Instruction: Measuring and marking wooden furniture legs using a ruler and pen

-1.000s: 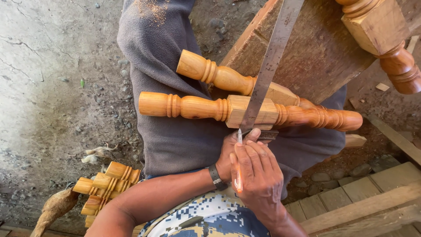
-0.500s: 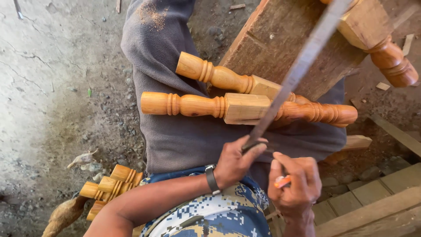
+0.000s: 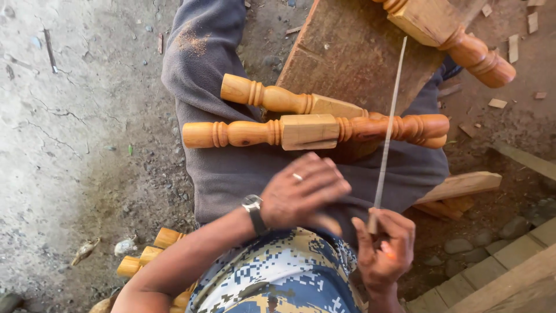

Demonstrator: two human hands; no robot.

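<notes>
Two turned wooden legs lie across my lap on grey trousers: the nearer leg with a pale square block in its middle, and the farther leg partly behind it. My right hand grips the lower end of a thin metal ruler, which stands edge-on and crosses the nearer leg's darker turned end. A bit of orange, perhaps a pencil, shows between its fingers. My left hand, with a wristwatch and a ring, hovers blurred over my lap just below the legs, holding nothing.
A dark wooden plank lies beyond my lap with a third turned leg resting on its far right. More turned pieces sit by my left elbow. Wood offcuts and floor planks are at the right, on dirt ground.
The ruler passed from my left hand to my right and swung from a slant to nearly upright, edge-on. My left hand let go and moved up toward the legs.
</notes>
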